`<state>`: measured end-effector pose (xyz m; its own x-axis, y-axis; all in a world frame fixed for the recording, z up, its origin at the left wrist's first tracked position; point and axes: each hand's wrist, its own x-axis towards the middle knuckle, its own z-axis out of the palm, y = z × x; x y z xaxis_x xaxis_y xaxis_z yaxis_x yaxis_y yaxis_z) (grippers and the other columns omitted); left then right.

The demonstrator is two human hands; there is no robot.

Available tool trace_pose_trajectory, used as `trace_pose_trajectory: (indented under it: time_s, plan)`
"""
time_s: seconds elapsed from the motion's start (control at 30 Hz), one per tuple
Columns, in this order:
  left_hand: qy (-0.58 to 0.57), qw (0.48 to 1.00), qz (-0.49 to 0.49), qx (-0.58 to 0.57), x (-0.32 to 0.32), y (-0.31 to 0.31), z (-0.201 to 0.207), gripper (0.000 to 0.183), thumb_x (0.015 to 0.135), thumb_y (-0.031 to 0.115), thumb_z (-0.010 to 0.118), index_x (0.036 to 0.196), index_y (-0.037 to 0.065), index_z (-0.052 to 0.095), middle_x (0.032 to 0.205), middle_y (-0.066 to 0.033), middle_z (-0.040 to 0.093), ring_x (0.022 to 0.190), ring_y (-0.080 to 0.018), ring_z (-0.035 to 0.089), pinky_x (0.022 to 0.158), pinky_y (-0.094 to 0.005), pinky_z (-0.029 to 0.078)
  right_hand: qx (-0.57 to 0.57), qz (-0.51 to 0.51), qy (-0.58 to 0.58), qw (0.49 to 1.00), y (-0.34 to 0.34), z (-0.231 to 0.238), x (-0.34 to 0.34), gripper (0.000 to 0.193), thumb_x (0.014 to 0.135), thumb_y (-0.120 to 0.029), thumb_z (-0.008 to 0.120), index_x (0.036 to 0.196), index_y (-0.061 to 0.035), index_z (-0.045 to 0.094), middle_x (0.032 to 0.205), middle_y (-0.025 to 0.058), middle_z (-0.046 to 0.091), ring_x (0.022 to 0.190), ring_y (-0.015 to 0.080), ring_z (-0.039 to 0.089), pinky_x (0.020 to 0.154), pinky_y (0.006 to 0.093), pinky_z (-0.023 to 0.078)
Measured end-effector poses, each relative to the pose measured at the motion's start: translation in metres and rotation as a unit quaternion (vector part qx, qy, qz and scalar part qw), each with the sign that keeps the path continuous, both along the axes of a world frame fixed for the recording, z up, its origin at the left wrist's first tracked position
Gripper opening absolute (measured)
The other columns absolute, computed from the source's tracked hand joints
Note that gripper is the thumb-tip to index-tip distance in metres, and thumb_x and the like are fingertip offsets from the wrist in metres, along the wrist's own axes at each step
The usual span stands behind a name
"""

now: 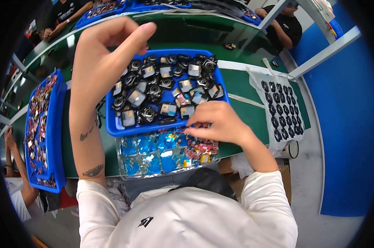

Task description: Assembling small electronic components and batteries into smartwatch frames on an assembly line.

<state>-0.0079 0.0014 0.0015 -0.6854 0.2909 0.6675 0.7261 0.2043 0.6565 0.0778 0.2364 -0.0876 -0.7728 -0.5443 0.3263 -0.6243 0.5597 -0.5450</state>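
Note:
My left hand (108,62) is raised over the left part of a blue tray (112,131). Its fingers are curled in toward the outstretched thumb, and whatever they may hold is hidden. My right hand (216,120) is at the tray's near right rim, thumb and fingers drawn together; I cannot make out anything between them. The tray holds many small black round-faced watch-like units (155,91), several turned to show pale backs. Just below my right hand, small red and yellow circuit pieces (201,149) lie heaped on a clear plastic tray (123,159) with blue-filled compartments.
To the left stands another blue tray (58,157) full of small colourful parts. On the right, a pale sheet (273,136) carries rows of black round parts. A white metal post (327,51) slants beyond it. Other people work around the green table (244,91).

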Motion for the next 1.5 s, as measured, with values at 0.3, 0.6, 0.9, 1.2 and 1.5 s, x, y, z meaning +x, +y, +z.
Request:
trace_pose_trajectory:
  time_s: [0.3, 0.6, 0.9, 1.2, 1.5]
  plan:
    - [-0.005, 0.999, 0.005, -0.043, 0.018, -0.001, 0.004, 0.027, 0.086, 0.022, 0.065, 0.071, 0.0, 0.061, 0.063, 0.0002, 0.059, 0.062, -0.0045, 0.055, 0.059, -0.0187, 0.041, 0.086, -0.044, 0.155, 0.983, -0.042, -0.01, 0.003, 0.019, 0.065, -0.015, 0.075, 0.08, -0.0082, 0.065, 0.082, 0.005, 0.053, 0.075, 0.0226, 0.053, 0.061, 0.0335, 0.045]
    - [0.024, 0.997, -0.005, -0.072, 0.016, 0.001, 0.004, 0.027, 0.086, 0.023, 0.064, 0.071, 0.0, 0.062, 0.061, -0.0008, 0.06, 0.06, -0.005, 0.056, 0.056, -0.0193, 0.041, 0.3, 0.063, 0.306, 0.901, -0.063, -0.023, 0.001, 0.016, 0.075, -0.017, 0.062, 0.089, -0.0105, 0.068, 0.134, 0.0034, 0.047, 0.123, 0.023, 0.042, 0.103, 0.0435, 0.033]
    - [-0.004, 0.997, -0.052, -0.062, 0.014, 0.001, 0.01, 0.021, 0.085, 0.017, 0.064, 0.075, -0.002, 0.062, 0.066, -0.0014, 0.06, 0.065, -0.0054, 0.057, 0.06, -0.0199, 0.044, -0.165, 0.101, 0.003, 0.981, -0.044, 0.036, -0.017, 0.015, 0.075, 0.006, 0.066, 0.089, 0.0011, 0.066, 0.083, 0.011, 0.067, 0.074, 0.0201, 0.064, 0.067, 0.0288, 0.05]
    - [-0.09, 0.992, -0.083, 0.025, 0.016, -0.002, 0.01, 0.016, 0.086, 0.011, 0.062, 0.088, -0.004, 0.066, 0.077, -0.0069, 0.067, 0.071, -0.0092, 0.062, 0.066, -0.0226, 0.048, -0.313, 0.039, 0.0, 0.949, -0.044, 0.092, -0.059, 0.013, 0.079, 0.0, 0.067, 0.092, 0.0026, 0.064, 0.085, 0.0071, 0.067, 0.078, 0.012, 0.065, 0.07, 0.0234, 0.051]
    - [-0.141, 0.986, -0.087, 0.009, 0.011, 0.003, 0.007, 0.014, 0.079, 0.011, 0.071, 0.081, -0.002, 0.067, 0.074, -0.0056, 0.067, 0.069, -0.0084, 0.06, 0.065, -0.0225, 0.047, -0.263, 0.048, 0.022, 0.963, -0.032, 0.096, -0.057, 0.021, 0.07, 0.003, 0.073, 0.089, 0.0005, 0.067, 0.084, 0.0075, 0.066, 0.072, 0.0119, 0.062, 0.067, 0.0234, 0.05]
